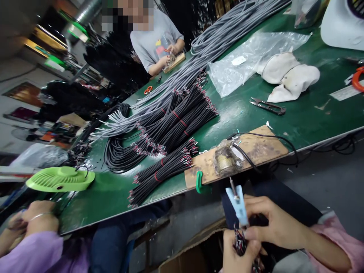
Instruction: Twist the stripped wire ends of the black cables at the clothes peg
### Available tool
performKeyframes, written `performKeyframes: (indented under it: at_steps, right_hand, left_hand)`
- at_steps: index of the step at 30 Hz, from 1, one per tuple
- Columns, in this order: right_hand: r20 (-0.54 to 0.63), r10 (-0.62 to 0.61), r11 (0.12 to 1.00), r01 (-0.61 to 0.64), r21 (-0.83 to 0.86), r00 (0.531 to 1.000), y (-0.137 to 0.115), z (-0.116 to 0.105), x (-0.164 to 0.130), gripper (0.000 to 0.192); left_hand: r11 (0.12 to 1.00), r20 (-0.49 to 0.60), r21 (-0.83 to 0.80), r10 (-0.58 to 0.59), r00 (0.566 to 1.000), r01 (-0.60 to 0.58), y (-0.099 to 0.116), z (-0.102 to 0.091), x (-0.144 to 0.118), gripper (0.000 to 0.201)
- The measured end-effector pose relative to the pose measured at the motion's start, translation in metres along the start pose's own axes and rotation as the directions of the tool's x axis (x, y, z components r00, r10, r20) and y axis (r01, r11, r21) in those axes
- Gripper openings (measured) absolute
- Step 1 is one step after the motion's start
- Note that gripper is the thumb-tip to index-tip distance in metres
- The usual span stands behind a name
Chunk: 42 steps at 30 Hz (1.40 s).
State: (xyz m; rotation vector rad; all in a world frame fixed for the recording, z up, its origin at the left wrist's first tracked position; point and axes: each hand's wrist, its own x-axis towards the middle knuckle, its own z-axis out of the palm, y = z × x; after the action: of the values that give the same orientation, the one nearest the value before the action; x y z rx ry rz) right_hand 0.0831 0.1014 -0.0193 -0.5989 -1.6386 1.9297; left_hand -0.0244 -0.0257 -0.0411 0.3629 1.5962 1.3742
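Note:
At the bottom right, my left hand (230,250) is closed around a bundle of thin cable ends (239,242) with red, white and dark tips. My right hand (267,220), in a pink sleeve, comes in from the right just above it. Its thumb and fingers pinch at the lower end of a light blue clip (240,204), touching the wire bundle. A slim metal piece (233,187) sticks up between the clip's jaws. Both hands are below the table edge, over an open cardboard box (184,261). Some fingertips are hidden.
A wooden board (264,142) with a stained block (226,161) and a green clamp (199,182) sits at the green table's edge. Black cable bundles (173,117), grey cables (222,34), snips (269,106) and a green fan (61,179) lie about. Two other people sit nearby.

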Motion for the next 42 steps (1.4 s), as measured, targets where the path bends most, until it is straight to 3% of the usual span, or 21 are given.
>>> performKeyframes:
  at_steps: [5, 9, 13, 17, 20, 23, 27, 32, 37, 42]
  right_hand:
    - [-0.091, 0.01, 0.989, -0.023, -0.149, 0.996, -0.005, 0.003, 0.001, 0.025]
    - [-0.118, 0.071, 0.988, -0.086, -0.129, 0.99, 0.007, 0.002, -0.006, 0.028]
    - [-0.091, 0.099, 0.993, -0.104, -0.059, 0.991, 0.017, 0.004, -0.013, 0.027]
    - [-0.132, -0.053, 0.994, 0.04, -0.101, 0.99, 0.016, 0.004, -0.013, 0.021]
    - [-0.096, -0.171, 0.977, 0.157, -0.142, 0.98, 0.01, 0.003, -0.011, 0.016]
    - [-0.066, -0.214, 0.964, 0.199, -0.178, 0.975, 0.006, 0.004, -0.01, 0.016]
    - [-0.039, -0.153, 0.976, 0.145, -0.16, 0.987, 0.008, 0.006, -0.012, 0.017]
    - [-0.042, -0.004, 1.0, 0.004, 0.0, 0.999, 0.014, 0.008, -0.012, 0.018]
    - [-0.064, -0.08, 0.996, 0.078, -0.041, 0.995, 0.011, 0.008, -0.01, 0.007]
    - [-0.226, -0.103, 0.994, 0.089, -0.07, 0.969, 0.016, 0.016, -0.008, 0.027]
  left_hand:
    - [0.989, -0.158, 0.039, 0.149, 0.976, -0.144, -0.008, 0.001, 0.008, 0.039]
    - [0.985, -0.118, -0.104, 0.126, 0.985, -0.139, -0.004, 0.003, 0.008, 0.038]
    - [0.98, -0.127, -0.192, 0.033, 0.991, -0.057, -0.001, 0.005, 0.003, 0.04]
    - [0.978, -0.121, -0.207, 0.009, 0.993, -0.035, 0.003, 0.004, 0.0, 0.041]
    - [0.971, -0.123, -0.239, -0.027, 0.992, -0.003, 0.004, 0.004, 0.0, 0.041]
    - [0.966, -0.078, -0.256, -0.053, 0.996, 0.031, 0.005, 0.003, 0.001, 0.044]
    - [0.961, -0.021, -0.272, -0.058, 0.998, 0.05, 0.003, 0.0, 0.001, 0.042]
    - [0.944, -0.048, -0.325, -0.081, 0.996, 0.061, 0.002, -0.003, 0.0, 0.035]
    - [0.96, -0.04, -0.274, -0.071, 0.997, 0.058, 0.002, -0.003, 0.002, 0.036]
    - [0.967, -0.055, -0.25, 0.025, 0.998, -0.038, 0.003, 0.0, 0.01, 0.034]
